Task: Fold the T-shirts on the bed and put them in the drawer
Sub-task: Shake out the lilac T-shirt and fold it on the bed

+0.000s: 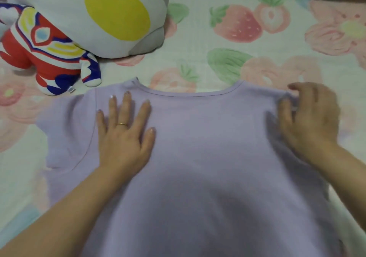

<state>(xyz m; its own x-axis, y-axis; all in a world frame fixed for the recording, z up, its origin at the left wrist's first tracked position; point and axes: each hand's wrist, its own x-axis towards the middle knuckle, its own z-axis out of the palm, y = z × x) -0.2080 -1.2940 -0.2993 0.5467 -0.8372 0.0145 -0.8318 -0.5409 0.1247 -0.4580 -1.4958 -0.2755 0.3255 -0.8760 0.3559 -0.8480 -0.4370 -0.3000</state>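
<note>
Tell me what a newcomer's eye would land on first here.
The lilac T-shirt spread flat in the lower middle draws the eye first, the left hand pressed flat near one shoulder and the right hand pinching the fabric at the other. Next come the red, white and blue plush figure at upper left, beside a big grey cushion with a yellow oval, on the strawberry-print sheet.

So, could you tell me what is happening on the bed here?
A person is working on a lilac T-shirt spread flat on the strawberry-print sheet. The left hand presses flat near one shoulder, while the right hand seems to pinch the fabric at the other shoulder. It does not look folded yet.
</note>
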